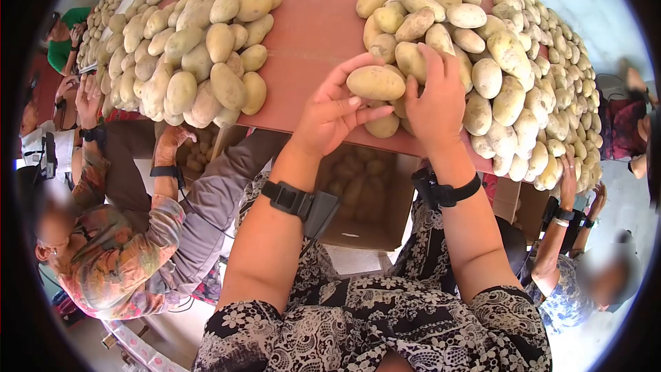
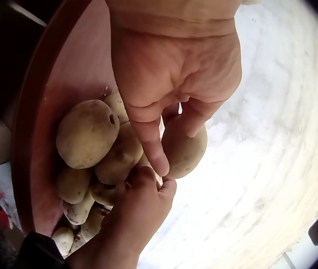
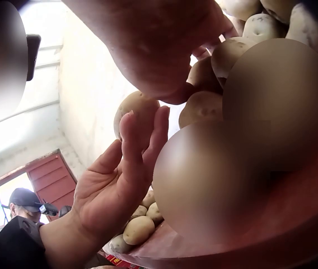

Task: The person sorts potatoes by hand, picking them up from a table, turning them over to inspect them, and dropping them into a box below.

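My left hand holds an oval, yellowish potato between thumb and fingers, raised at the near edge of the right-hand pile. The left wrist view shows this potato beyond the fingers of the left hand. Close on its right, my right hand has thumb and fingers bent around the end of another potato at the pile; its grip is partly hidden. In the right wrist view the left hand is palm-side visible, below the right hand.
Potatoes form another pile on the left of the red table. Under the table edge stands a cardboard box with potatoes inside. People sit on both sides, one in a flowered shirt at the left.
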The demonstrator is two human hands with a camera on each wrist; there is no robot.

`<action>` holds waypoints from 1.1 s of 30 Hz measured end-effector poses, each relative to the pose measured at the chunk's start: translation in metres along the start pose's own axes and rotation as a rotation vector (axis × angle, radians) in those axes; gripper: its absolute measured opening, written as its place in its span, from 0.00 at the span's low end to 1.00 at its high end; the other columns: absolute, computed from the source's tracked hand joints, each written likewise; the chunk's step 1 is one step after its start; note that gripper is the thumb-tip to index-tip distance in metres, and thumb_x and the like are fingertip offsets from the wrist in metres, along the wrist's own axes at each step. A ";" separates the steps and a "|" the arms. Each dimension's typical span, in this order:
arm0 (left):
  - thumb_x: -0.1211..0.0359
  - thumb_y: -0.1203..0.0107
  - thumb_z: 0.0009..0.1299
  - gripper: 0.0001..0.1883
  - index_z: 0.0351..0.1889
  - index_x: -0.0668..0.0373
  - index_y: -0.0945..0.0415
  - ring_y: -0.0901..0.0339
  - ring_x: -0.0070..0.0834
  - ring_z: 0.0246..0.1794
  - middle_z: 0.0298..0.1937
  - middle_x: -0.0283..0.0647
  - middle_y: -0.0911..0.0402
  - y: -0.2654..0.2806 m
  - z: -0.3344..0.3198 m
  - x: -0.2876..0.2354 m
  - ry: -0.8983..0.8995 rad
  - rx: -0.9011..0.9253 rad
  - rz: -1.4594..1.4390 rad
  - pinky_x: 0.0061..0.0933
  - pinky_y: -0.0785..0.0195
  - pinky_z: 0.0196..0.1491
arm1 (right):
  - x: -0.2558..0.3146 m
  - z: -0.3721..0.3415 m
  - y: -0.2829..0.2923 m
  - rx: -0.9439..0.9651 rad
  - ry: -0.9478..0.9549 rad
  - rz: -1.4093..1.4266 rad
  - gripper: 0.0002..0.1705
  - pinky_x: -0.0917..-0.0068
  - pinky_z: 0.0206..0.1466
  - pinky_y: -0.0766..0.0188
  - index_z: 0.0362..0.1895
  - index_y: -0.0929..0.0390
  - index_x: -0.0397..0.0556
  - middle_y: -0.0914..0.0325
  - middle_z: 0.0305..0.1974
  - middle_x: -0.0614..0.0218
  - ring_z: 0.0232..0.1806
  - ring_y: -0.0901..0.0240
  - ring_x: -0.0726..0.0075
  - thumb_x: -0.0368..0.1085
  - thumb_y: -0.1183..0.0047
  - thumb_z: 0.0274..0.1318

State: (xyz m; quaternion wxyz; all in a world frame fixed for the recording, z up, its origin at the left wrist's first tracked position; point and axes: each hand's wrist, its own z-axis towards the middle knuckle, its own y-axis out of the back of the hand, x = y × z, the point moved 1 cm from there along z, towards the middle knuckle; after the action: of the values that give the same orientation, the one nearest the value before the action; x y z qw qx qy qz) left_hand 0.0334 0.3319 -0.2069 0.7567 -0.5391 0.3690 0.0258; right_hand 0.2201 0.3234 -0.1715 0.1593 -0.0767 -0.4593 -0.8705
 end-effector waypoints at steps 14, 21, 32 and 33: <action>0.73 0.48 0.60 0.39 0.74 0.66 0.44 0.30 0.45 0.69 0.72 0.53 0.36 0.004 -0.003 0.002 0.162 -0.005 0.055 0.52 0.28 0.64 | -0.007 0.002 0.003 -0.025 0.001 0.125 0.30 0.56 0.46 0.27 0.57 0.25 0.50 0.27 0.47 0.57 0.45 0.25 0.46 0.32 0.35 0.46; 0.73 0.51 0.61 0.36 0.72 0.66 0.40 0.24 0.42 0.62 0.67 0.50 0.30 0.002 -0.002 0.003 0.158 -0.029 0.083 0.48 0.23 0.59 | -0.009 0.000 0.005 0.017 -0.016 0.114 0.32 0.54 0.51 0.30 0.57 0.25 0.51 0.27 0.49 0.59 0.47 0.25 0.48 0.31 0.34 0.43; 0.69 0.48 0.63 0.37 0.73 0.67 0.42 0.28 0.47 0.66 0.67 0.53 0.31 0.009 -0.002 0.007 0.167 -0.032 0.103 0.49 0.23 0.57 | -0.016 0.004 0.010 -0.077 -0.416 1.129 0.28 0.68 0.58 0.29 0.62 0.29 0.42 0.25 0.55 0.60 0.55 0.26 0.61 0.31 0.40 0.57; 0.69 0.49 0.63 0.36 0.73 0.67 0.42 0.28 0.47 0.66 0.67 0.53 0.31 0.009 -0.002 0.007 0.172 -0.032 0.097 0.48 0.22 0.57 | -0.016 0.006 0.009 -0.075 -0.567 1.416 0.27 0.70 0.58 0.29 0.63 0.29 0.40 0.25 0.57 0.61 0.56 0.26 0.64 0.32 0.41 0.60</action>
State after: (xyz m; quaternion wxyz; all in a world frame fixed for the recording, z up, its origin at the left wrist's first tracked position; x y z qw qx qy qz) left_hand 0.0337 0.3311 -0.2184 0.7112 -0.5330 0.4579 0.0221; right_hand 0.2386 0.3267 -0.1654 0.5525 -0.5789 -0.2940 -0.5227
